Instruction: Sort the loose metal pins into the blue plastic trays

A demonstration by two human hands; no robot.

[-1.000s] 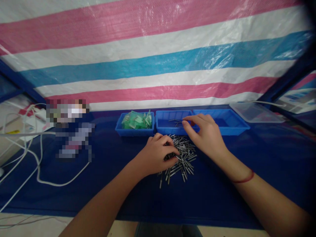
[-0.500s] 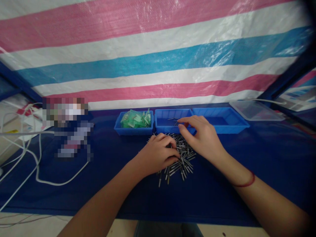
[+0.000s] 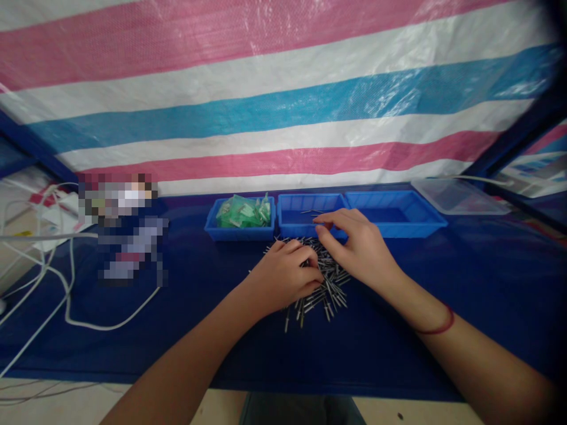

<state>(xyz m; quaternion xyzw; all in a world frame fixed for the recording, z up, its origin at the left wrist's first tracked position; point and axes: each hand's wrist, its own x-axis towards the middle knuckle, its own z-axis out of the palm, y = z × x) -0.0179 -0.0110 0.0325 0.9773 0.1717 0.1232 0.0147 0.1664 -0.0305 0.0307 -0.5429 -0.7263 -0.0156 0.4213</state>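
The left forearm enters from the lower left and extends diagonally toward the centre of the desk (image 3: 376, 354); the wrist is nearly straight and the back of the left hand (image 3: 289, 273) faces up. The left fingers are curled over the pile of metal pins (image 3: 333, 283), with the thumb and index finger pointing right at its middle. The left grip is partly closed; whether a pin is held between the fingertips cannot be told. The right forearm enters from the lower right and rises toward the upper left, with a red band (image 3: 443, 326) around it near the wrist. The right hand (image 3: 362, 241) is positioned at the front wall of the middle blue tray (image 3: 291, 229), index finger and thumb extended left, thumb lower, the remaining fingers mostly hidden. The tips of the right grip are close together; whether a pin is between them cannot be told. The pile lies on the desk directly in front of the middle blue tray, partly covered by the left hand; a few loose pins (image 3: 312, 211) lie inside that tray. The left blue tray (image 3: 241, 235) contains green packets (image 3: 245, 213). The right blue tray (image 3: 407, 230) adjoins the middle one, and a clear plastic lid (image 3: 460, 198) lies just beyond it.
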